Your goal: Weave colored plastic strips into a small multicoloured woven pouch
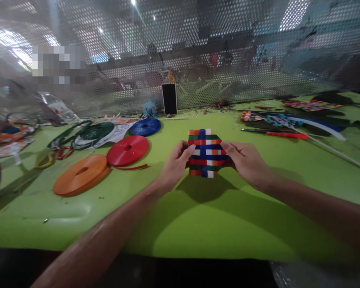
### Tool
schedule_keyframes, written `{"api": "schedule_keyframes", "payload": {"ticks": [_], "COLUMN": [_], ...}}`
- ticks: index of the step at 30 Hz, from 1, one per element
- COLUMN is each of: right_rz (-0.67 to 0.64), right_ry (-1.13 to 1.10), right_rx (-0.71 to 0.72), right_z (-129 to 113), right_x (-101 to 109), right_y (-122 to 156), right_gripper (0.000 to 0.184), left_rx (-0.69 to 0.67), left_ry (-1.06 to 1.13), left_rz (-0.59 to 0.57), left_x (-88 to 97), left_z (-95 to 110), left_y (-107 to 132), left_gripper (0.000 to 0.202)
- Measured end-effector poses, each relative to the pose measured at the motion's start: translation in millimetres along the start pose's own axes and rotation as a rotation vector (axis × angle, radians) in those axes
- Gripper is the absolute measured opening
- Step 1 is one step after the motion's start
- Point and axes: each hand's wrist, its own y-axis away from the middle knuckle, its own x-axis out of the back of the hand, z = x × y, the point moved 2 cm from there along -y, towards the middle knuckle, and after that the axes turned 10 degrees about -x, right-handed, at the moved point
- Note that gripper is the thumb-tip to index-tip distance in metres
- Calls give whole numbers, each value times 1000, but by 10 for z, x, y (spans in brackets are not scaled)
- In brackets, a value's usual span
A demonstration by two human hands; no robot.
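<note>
A small woven mat [208, 153] of red, blue, white, green and orange strips is held just above the green table [198, 216], near its middle. My left hand [176, 164] grips its left edge, thumb on top. My right hand [245, 161] pinches the right edge, fingers curled round it. Both forearms reach in from the near edge.
Flat reels of strip lie to the left: orange [81, 174], red [127, 150], blue [145, 127] and green [94, 131]. A black phone [169, 99] leans against the perforated screen at the back. Red-handled tools [283, 134], white rods and more woven pieces lie at the right.
</note>
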Motion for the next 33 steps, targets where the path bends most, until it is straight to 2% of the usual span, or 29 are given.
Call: {"api": "schedule_keyframes", "payload": {"ticks": [2,5,10,16,19,22,26,33], "right_rz": [3,30,7,22,-63,-168,-205,-220], "right_ry": [30,107,178,200,122,-7,-142,-150], "right_rx": [13,48,87,91,37,-96,-228,-236], "right_z": [0,-5,2,47,58,82,127,127], "right_x": [10,46,74,70,60,54,64,85], "right_y": [-3,-26,-88,-110,-115,-137,-175,-176], "right_gripper": [51,54,59,56,47,35,23,36], "left_rx": [83,129,20,2,-18,-29,-47,29], "left_ry": [97,79,-42,-56,-64,-55,-28,18], "left_rz": [-69,-97,-105,-80,-36,11,24,8], "left_x": [2,26,74,82,81,84,95,128], "left_z": [-47,-71,-42,-19,13,42,45,-12], "left_y": [-6,-16,-25,-23,-27,-36,-55,-79], "left_gripper": [33,41,37,32,30,26,25,34]}}
